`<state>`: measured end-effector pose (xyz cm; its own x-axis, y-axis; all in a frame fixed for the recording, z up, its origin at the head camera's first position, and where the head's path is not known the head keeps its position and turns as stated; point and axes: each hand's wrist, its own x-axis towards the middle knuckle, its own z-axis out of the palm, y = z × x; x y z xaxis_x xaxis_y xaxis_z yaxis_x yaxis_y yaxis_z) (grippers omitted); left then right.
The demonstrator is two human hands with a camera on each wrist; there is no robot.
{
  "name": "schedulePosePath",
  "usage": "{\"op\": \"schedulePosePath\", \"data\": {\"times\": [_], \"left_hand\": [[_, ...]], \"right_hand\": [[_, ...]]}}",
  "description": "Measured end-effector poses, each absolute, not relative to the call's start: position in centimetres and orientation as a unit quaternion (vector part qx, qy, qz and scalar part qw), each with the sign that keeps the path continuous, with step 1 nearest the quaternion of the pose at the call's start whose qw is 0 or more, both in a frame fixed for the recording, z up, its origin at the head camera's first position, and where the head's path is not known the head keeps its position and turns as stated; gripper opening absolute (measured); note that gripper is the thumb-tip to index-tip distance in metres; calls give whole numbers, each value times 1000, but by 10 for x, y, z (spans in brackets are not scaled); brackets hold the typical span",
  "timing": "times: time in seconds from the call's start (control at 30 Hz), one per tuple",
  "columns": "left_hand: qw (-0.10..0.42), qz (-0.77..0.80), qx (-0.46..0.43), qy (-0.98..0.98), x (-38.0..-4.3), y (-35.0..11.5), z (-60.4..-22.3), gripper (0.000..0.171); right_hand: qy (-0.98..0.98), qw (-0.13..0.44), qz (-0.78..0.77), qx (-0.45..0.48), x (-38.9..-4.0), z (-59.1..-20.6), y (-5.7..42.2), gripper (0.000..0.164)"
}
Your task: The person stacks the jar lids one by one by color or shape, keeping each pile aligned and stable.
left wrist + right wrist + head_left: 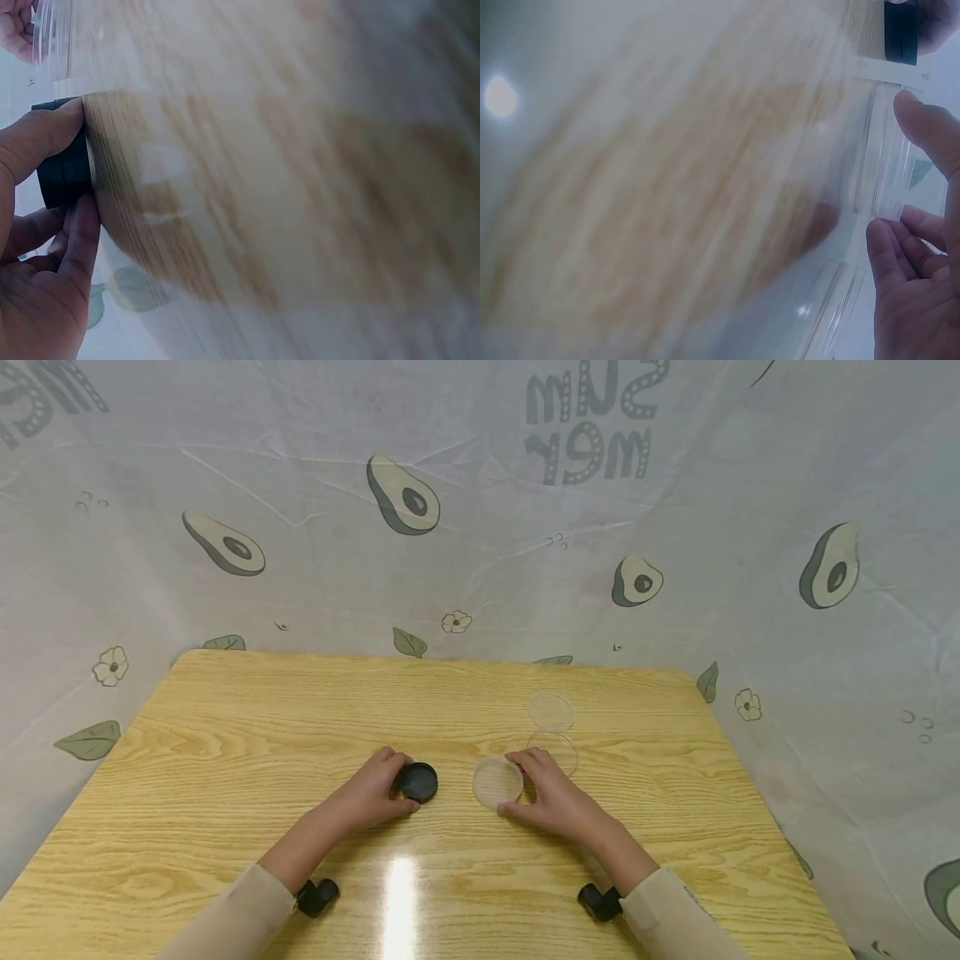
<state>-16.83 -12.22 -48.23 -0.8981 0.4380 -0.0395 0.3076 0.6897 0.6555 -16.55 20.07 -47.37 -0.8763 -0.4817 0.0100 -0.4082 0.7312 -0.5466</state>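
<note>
On the wooden table [300,710], my left hand [371,793] grips a short round black container [418,782] between thumb and fingers. A seam runs around the side of this container [66,169] in the left wrist view. To its right, my right hand [553,797] holds a clear petri dish [497,782] by its edge, thumb near and fingers far. That dish [879,150] appears stacked in layers in the right wrist view. Just beyond the right fingers lies a second clear round dish [564,745], partly covered by them, with a clear disc [552,712] behind it.
A pale curtain [487,560] printed with avocados and leaves hangs behind the table and along its sides. Black wrist devices [317,897] sit under both forearms. Bright glare [400,902] shows on the tabletop near the front.
</note>
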Motion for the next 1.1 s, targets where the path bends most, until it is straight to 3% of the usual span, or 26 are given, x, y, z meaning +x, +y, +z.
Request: {"op": "schedulePosePath", "data": {"times": [0.53,0.77,0.93,1.1], "left_hand": [[101,345,200,911,-167,-122,-481,52],[108,346,196,911,-167,-122,-480,53],[109,344,194,912,-166,-121,-479,53],[110,346,194,911,-166,-121,-476,52]], "right_hand": [[924,63,-312,-214,-163,-470,209,86],[922,20,-324,-213,-167,-465,225,78],[931,-6,-324,-167,-176,-466,243,77],[942,11,-315,-113,-184,-470,257,88]]}}
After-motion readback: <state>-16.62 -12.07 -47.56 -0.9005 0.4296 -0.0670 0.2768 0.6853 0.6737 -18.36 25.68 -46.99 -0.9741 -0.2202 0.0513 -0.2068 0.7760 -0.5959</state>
